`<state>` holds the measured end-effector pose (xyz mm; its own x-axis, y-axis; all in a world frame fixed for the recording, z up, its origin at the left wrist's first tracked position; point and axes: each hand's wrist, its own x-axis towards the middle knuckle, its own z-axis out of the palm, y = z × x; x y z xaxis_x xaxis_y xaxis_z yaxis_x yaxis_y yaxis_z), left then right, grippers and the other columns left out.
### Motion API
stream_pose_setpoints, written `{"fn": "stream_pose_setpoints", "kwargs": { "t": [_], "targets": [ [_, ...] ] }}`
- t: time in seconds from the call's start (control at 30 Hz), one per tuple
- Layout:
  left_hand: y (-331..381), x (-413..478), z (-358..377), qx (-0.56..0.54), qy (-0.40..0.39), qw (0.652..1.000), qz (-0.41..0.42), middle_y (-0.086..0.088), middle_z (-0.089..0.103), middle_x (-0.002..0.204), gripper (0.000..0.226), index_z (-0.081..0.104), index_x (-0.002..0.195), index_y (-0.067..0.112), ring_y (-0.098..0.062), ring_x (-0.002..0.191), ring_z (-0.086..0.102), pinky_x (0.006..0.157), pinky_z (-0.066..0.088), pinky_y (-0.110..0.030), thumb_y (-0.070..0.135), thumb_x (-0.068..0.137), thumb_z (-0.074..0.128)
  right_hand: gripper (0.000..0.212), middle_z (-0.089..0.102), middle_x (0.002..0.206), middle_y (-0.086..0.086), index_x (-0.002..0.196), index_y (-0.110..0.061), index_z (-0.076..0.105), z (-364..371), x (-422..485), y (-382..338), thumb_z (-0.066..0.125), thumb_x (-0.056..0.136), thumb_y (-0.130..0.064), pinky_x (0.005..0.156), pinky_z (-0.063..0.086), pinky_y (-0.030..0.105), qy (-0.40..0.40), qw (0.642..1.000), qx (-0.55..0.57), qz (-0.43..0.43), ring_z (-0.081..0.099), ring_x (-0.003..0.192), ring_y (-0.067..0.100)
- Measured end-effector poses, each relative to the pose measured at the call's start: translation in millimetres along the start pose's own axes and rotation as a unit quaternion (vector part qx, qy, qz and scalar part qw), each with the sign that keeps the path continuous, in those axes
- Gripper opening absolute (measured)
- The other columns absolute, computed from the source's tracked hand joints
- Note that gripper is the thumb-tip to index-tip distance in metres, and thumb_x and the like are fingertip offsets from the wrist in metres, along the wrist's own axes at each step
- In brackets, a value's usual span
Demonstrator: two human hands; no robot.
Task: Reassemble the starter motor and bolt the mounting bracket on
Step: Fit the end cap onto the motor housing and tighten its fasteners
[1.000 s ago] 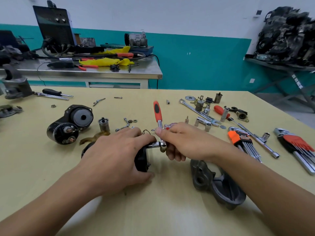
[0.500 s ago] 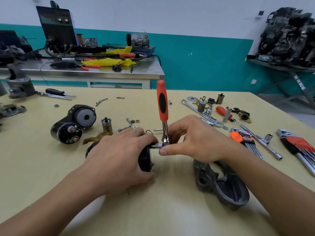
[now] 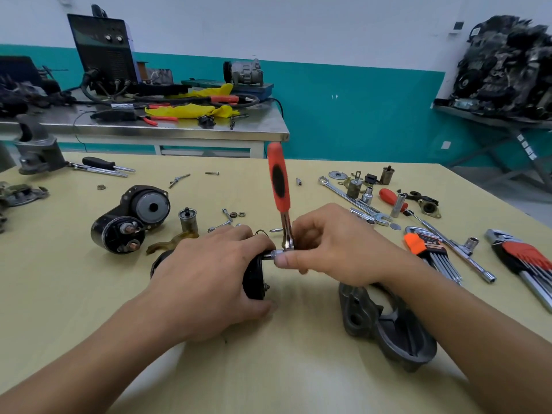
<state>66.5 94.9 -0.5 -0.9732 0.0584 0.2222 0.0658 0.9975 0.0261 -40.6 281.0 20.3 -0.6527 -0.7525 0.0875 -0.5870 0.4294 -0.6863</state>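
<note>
Black cylindrical starter motor [image 3: 254,279] centre frame on yellow surface [image 3: 268,369], long axis left-right, left grip [image 3: 206,279] wrapped over it. Right grip [image 3: 331,249] pinches red-handled chrome ratchet [image 3: 279,180] at motor's right end, handle upright. Grey cast bracket [image 3: 388,330] lower right.

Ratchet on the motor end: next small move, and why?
Probably swing the ratchet sideways to turn its socket: that sits against the end of the black motor, the handle stands upright, the right hand pinches the ratchet's head and the left hand grips the motor.

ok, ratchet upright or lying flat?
Upright: the ratchet stands nearly vertical, handle up, on the socket, right hand pinching its head.
</note>
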Motion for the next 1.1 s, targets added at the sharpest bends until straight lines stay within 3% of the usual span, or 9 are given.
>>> {"fn": "stream_pose_setpoints", "kwargs": {
  "t": [0.2, 0.37, 0.47, 0.6, 0.77, 0.83, 0.93, 1.03, 1.1],
  "targets": [
    [-0.7, -0.3, 3.6, 0.013, 0.011, 1.0, 0.012, 0.02, 0.047, 0.105, 0.074, 0.031, 0.13, 0.052, -0.003, 0.105, 0.048, 0.066, 0.036, -0.026, 0.084, 0.065, 0.049, 0.041, 0.073, 0.066, 0.005, 0.093, -0.007, 0.067, 8.1, 3.6, -4.2, 0.056, 0.1, -0.046, 0.043, 0.039, 0.019, -0.061, 0.979, 0.123, 0.148, 0.059, 0.049, 0.014],
    [-0.9, 0.6, 1.4, 0.004, 0.007, 1.0, 0.017, 0.021, 0.047, 0.11, 0.069, 0.037, 0.126, 0.049, -0.003, 0.11, 0.047, 0.071, 0.041, -0.028, 0.083, 0.067, 0.05, 0.002, 0.076, 0.077, -0.005, 0.086, -0.027, 0.077, -2.0, -1.7, -5.9, 0.079, 0.085, -0.028, 0.061, 0.053, 0.017, -0.029, 0.998, 0.049, 0.035, 0.069, 0.067, 0.008],
    [-0.3, 0.9, -0.2, -0.001, 0.004, 1.0, 0.022, 0.02, 0.049, 0.116, 0.07, 0.038, 0.13, 0.05, -0.003, 0.112, 0.046, 0.077, 0.047, -0.03, 0.082, 0.068, 0.052, 0.031, 0.077, 0.081, -0.009, 0.071, -0.045, 0.072, -1.3, -4.9, -6.5, 0.088, 0.076, -0.018, 0.066, 0.05, 0.01, 0.0, 0.999, 0.004, -0.032, 0.07, 0.076, 0.009],
    [-0.6, 0.0, 0.0, 0.012, 0.011, 1.0, 0.021, 0.019, 0.046, 0.111, 0.067, 0.037, 0.126, 0.047, -0.004, 0.111, 0.046, 0.074, 0.044, -0.029, 0.081, 0.07, 0.053, 0.012, 0.078, 0.079, -0.006, 0.098, -0.023, 0.077, 2.0, -2.9, -9.1, 0.079, 0.086, -0.025, 0.061, 0.055, 0.015, -0.022, 0.998, 0.053, 0.028, 0.074, 0.071, 0.009],
    [-0.8, -0.7, 3.3, 0.025, 0.022, 0.999, 0.034, 0.019, 0.045, 0.108, 0.066, 0.035, 0.127, 0.046, -0.004, 0.11, 0.046, 0.068, 0.032, -0.025, 0.081, 0.072, 0.052, 0.032, 0.076, 0.076, 0.008, 0.1, -0.007, 0.069, 6.0, 0.7, -11.1, 0.061, 0.098, -0.038, 0.047, 0.048, 0.021, -0.073, 0.965, 0.191, 0.163, 0.069, 0.056, 0.02],
    [-1.6, 0.1, 3.9, 0.019, 0.025, 0.999, 0.035, 0.019, 0.045, 0.108, 0.065, 0.036, 0.125, 0.047, -0.003, 0.109, 0.046, 0.068, 0.032, -0.025, 0.081, 0.072, 0.051, 0.028, 0.076, 0.076, 0.008, 0.1, -0.008, 0.07, 6.3, 0.1, -7.3, 0.063, 0.097, -0.036, 0.049, 0.048, 0.021, -0.064, 0.973, 0.175, 0.139, 0.068, 0.057, 0.017],
    [-3.1, 1.0, 3.6, 0.008, 0.029, 0.999, 0.034, 0.019, 0.045, 0.111, 0.065, 0.038, 0.124, 0.046, -0.003, 0.111, 0.045, 0.071, 0.038, -0.027, 0.081, 0.071, 0.053, 0.005, 0.075, 0.076, -0.005, 0.095, -0.026, 0.074, 4.1, -2.2, -4.0, 0.074, 0.091, -0.029, 0.056, 0.052, 0.022, -0.024, 0.999, 0.032, 0.002, 0.068, 0.062, 0.013],
    [-4.9, 0.4, 2.0, -0.006, 0.027, 0.999, 0.037, 0.02, 0.047, 0.119, 0.066, 0.039, 0.127, 0.046, -0.003, 0.114, 0.044, 0.08, 0.048, -0.03, 0.078, 0.073, 0.055, 0.034, 0.065, 0.07, -0.006, 0.077, -0.058, 0.064, 3.5, -3.2, -1.6, 0.078, 0.087, -0.029, 0.06, 0.047, 0.028, -0.02, 0.992, -0.082, -0.093, 0.058, 0.065, 0.02],
    [-5.4, -0.7, 1.2, -0.008, 0.026, 0.999, 0.036, 0.021, 0.047, 0.119, 0.065, 0.039, 0.126, 0.046, -0.002, 0.114, 0.043, 0.081, 0.049, -0.033, 0.078, 0.072, 0.055, 0.024, 0.065, 0.071, -0.003, 0.079, -0.053, 0.067, 4.4, -2.9, 0.1, 0.076, 0.088, -0.033, 0.058, 0.047, 0.029, -0.017, 0.991, -0.092, -0.094, 0.058, 0.063, 0.018]
  ]
}}
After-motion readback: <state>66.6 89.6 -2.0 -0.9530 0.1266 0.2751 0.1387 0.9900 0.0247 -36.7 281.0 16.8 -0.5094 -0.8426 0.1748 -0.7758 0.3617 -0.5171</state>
